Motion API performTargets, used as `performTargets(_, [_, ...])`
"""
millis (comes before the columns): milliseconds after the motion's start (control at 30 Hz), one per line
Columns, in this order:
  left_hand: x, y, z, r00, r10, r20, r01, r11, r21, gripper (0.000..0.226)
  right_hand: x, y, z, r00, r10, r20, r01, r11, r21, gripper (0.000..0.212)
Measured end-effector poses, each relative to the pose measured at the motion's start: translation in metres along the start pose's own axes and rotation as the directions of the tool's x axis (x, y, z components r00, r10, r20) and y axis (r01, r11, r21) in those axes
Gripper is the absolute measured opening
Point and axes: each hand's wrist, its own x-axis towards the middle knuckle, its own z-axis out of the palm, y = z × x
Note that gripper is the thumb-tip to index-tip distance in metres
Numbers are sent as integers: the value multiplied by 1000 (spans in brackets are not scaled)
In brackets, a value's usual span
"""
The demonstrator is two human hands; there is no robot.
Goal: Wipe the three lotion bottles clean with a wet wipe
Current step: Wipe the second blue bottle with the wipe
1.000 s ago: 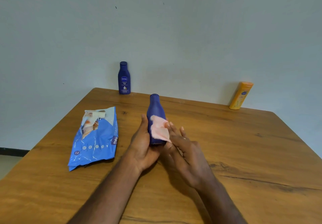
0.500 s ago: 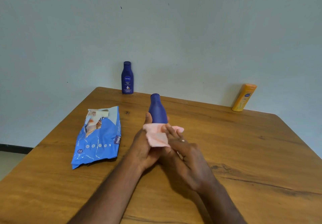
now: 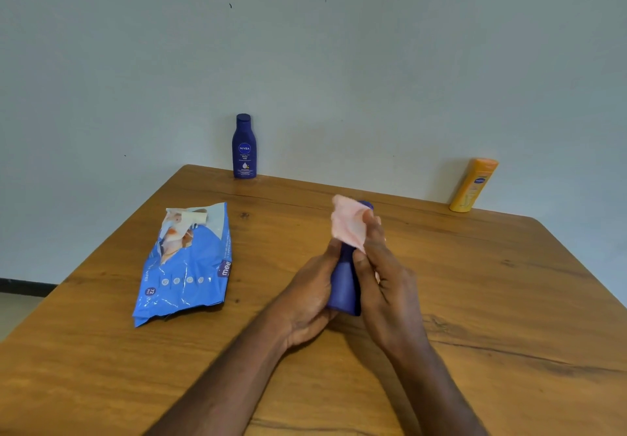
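Mid-wipe on one blue bottle (image 3: 343,283), held near the tabletop (image 3: 475,300) middle. Left hand (image 3: 305,300) fingers grip its lower body; right hand (image 3: 383,279) fingers pinch the pink wipe (image 3: 347,223) over the cap. Next, probably set it down and grab the second blue bottle (image 3: 244,146) or the yellow bottle (image 3: 473,185) along the far edge.

A dark blue lotion bottle (image 3: 343,283) is held upright, base on the wood, with a pale pink wet wipe (image 3: 349,223) draped over its cap. Well beyond the grip to the left stands a second blue bottle (image 3: 244,146); far to its right an orange bottle (image 3: 473,185) leans.
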Motion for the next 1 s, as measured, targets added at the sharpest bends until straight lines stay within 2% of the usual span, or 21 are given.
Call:
performTargets(67, [0, 4, -5, 997, 56, -60, -60, 997, -58, 34, -2, -7, 1, 987, -62, 148, 68, 997, -31, 50])
performTargets(133, [2, 9, -16, 988, 78, -136, -100, 981, -165, 46, -3, -11, 3, 946, -123, 299, 135, 991, -21, 46])
performTargets(200, [4, 13, -22, 981, 57, -186, -100, 969, -225, 59, -4, -13, 5, 916, -158, 368, 173, 985, -10, 43])
performTargets(267, [5, 12, -21, 982, 79, -171, -107, 981, -163, 57, -3, -11, 5, 934, -148, 325, 165, 986, -26, 43])
performTargets(367, [3, 6, -4, 989, 128, -81, -126, 992, 29, 38, -2, -3, 2, 988, -90, 127, 99, 993, -66, 44])
performTargets(433, [2, -1, 4, 994, 109, -17, -106, 985, 138, 39, 0, 2, 0, 999, -24, -27, 23, 999, -34, 47])
performTargets(500, [3, -5, 5, 998, 67, 15, -69, 983, 167, 48, 2, 6, -2, 994, 44, -96, -42, 999, 24, 49])
performTargets(600, [0, -3, 3, 998, 65, -17, -63, 993, 100, 44, 1, 4, -1, 999, 48, -23, -47, 998, 35, 51])
performTargets(700, [-4, 9, -6, 992, 92, -92, -100, 991, -85, 37, -2, -2, 3, 976, -31, 215, 32, 999, -1, 48])
performTargets(800, [-3, 18, -20, 983, 38, -182, -91, 953, -288, 56, -3, -4, 3, 917, -77, 392, 108, 993, -57, 43])
performTargets(867, [-3, 20, -20, 986, 8, -168, -60, 950, -306, 60, -2, -3, 2, 914, -92, 395, 135, 988, -81, 43])
performTargets(900, [-5, 20, -15, 989, 23, -144, -61, 962, -268, 53, -2, -2, 2, 927, -89, 363, 129, 988, -87, 44])
performTargets(1000, [-6, 12, 0, 993, 45, -109, -56, 993, -103, 38, -1, 9, 5, 985, -2, 171, 13, 998, -61, 48])
